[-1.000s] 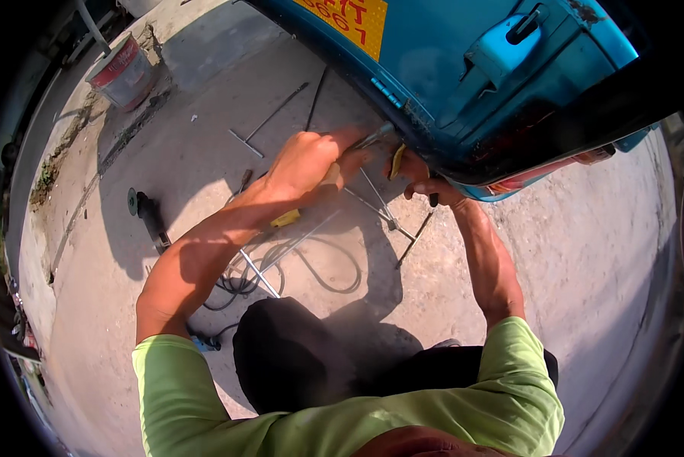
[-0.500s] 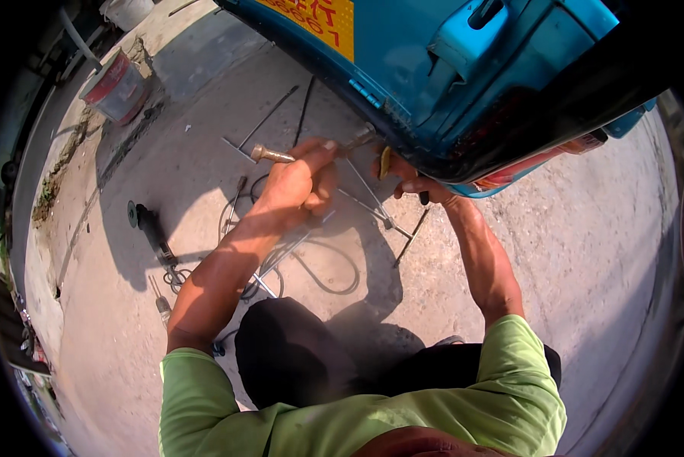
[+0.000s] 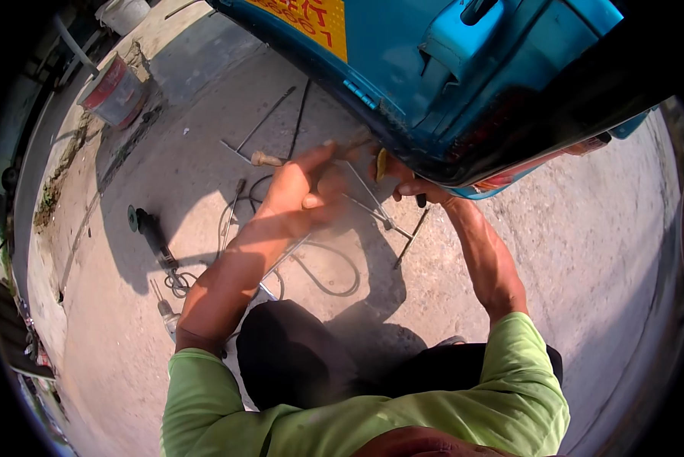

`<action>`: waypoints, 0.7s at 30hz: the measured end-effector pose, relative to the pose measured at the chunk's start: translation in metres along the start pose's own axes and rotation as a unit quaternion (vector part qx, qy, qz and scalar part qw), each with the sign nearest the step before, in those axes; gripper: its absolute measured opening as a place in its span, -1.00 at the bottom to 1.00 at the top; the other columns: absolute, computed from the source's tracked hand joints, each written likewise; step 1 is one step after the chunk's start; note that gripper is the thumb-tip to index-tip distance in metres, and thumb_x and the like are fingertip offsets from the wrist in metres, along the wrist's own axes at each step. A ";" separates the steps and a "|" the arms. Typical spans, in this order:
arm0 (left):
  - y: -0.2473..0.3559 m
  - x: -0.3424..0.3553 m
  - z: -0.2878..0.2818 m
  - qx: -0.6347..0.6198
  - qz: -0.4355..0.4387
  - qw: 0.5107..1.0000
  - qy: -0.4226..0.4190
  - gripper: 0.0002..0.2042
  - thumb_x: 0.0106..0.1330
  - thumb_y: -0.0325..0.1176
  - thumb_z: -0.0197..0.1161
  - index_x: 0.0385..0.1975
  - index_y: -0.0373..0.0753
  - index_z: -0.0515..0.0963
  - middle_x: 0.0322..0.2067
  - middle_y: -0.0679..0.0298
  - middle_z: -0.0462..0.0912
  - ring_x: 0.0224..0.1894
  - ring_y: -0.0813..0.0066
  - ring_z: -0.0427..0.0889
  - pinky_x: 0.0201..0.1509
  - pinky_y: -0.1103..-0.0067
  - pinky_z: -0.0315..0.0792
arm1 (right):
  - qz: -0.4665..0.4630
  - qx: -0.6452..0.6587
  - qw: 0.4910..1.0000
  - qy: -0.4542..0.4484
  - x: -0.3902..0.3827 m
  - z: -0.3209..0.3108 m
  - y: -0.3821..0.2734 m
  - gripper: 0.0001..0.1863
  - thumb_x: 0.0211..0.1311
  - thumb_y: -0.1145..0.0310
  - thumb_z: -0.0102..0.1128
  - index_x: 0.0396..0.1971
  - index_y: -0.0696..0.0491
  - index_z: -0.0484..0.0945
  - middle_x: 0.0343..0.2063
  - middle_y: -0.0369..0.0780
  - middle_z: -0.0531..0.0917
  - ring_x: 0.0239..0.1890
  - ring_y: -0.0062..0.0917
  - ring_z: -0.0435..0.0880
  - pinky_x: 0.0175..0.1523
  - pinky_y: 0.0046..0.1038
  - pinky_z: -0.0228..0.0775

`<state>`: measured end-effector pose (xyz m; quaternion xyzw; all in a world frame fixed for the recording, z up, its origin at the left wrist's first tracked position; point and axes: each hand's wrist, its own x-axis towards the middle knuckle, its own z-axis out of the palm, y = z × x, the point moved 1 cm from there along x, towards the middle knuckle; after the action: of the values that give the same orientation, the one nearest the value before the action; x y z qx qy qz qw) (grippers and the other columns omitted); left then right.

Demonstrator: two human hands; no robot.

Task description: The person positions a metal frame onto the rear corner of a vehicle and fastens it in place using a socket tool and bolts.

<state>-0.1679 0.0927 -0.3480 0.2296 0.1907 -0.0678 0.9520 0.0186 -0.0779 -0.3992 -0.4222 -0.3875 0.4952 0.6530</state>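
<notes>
My left hand (image 3: 307, 186) is closed round the handle of a hammer (image 3: 266, 158), whose pale brown butt sticks out to the left. The hammer's far end, by the vehicle's lower edge, is smeared by motion. Beneath the corner of a blue vehicle (image 3: 391, 61), my right hand (image 3: 427, 189) has its fingers curled round a hand tool with a yellow part (image 3: 381, 164) and a black end (image 3: 421, 200). The bodywork and fingers hide most of that tool, so its kind is unclear. Both hands are close together above the concrete.
Thin metal rods (image 3: 406, 247) lie on the ground around the hands, with a looped cable (image 3: 349, 286) nearer me. To the left are an angle grinder (image 3: 153, 238) and a drill (image 3: 167, 314). A stained bucket (image 3: 113, 95) stands at the far left.
My left hand and forearm have shifted slightly, and the hammer's butt has dropped a little. My right hand stays at the vehicle's corner.
</notes>
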 end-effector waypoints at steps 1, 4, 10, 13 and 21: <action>0.001 0.001 0.006 0.280 0.141 0.945 0.091 -0.70 0.62 -0.18 0.07 -0.05 -0.30 0.62 -0.65 0.38 0.43 -0.70 0.65 0.29 -0.62 0.62 0.11 | -0.012 0.028 0.999 -0.017 0.001 0.001 -0.001 -0.07 -0.14 0.41 0.64 0.36 0.01 0.42 0.11 -0.19 0.59 0.07 -0.25 0.63 -0.32 -0.50 0.67; 0.009 -0.007 0.018 0.514 0.233 0.807 0.170 -0.81 0.52 -0.31 0.21 -0.13 -0.31 0.64 -0.54 0.37 0.56 -0.49 0.65 0.42 -0.41 0.55 0.31 | -0.049 0.024 0.998 -0.037 0.000 -0.004 0.001 -0.08 -0.14 0.38 0.65 0.35 0.02 0.43 0.10 -0.19 0.59 0.05 -0.26 0.63 -0.33 -0.49 0.60; 0.026 -0.019 0.014 0.707 0.329 0.616 0.112 -0.84 0.49 -0.32 0.25 -0.11 -0.26 0.61 -0.48 0.03 0.66 -0.43 0.22 0.73 -0.37 0.39 0.51 | 0.030 -0.049 0.996 -0.065 0.002 -0.012 0.008 -0.03 -0.15 0.29 0.65 0.37 0.05 0.39 0.08 -0.16 0.60 0.06 -0.28 0.65 -0.34 -0.51 0.65; 0.041 -0.006 0.014 0.836 0.341 0.430 -0.010 -0.82 0.38 -0.46 0.36 -0.09 -0.29 0.59 -0.37 -0.10 0.71 -0.45 -0.05 0.71 -0.43 0.32 0.56 | 0.060 -0.153 0.985 0.046 -0.007 -0.027 0.014 -0.01 -0.17 0.28 0.63 0.37 0.06 0.37 0.06 -0.16 0.61 0.08 -0.27 0.66 -0.32 -0.53 0.68; 0.005 -0.022 -0.003 0.554 0.332 0.744 0.169 -0.75 0.55 -0.27 0.21 -0.02 -0.35 0.59 -0.56 0.40 0.54 -0.58 0.67 0.44 -0.55 0.61 0.27 | 0.026 -0.024 0.998 0.049 -0.007 -0.005 0.011 -0.31 0.06 0.19 0.55 0.21 0.07 0.54 -0.11 -0.23 0.69 -0.14 -0.47 0.63 -0.22 -0.49 0.59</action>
<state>-0.1874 0.0996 -0.3394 0.7731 0.1892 0.1990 0.5717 0.0184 -0.0842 -0.4117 -0.4717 -0.3551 0.4813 0.6479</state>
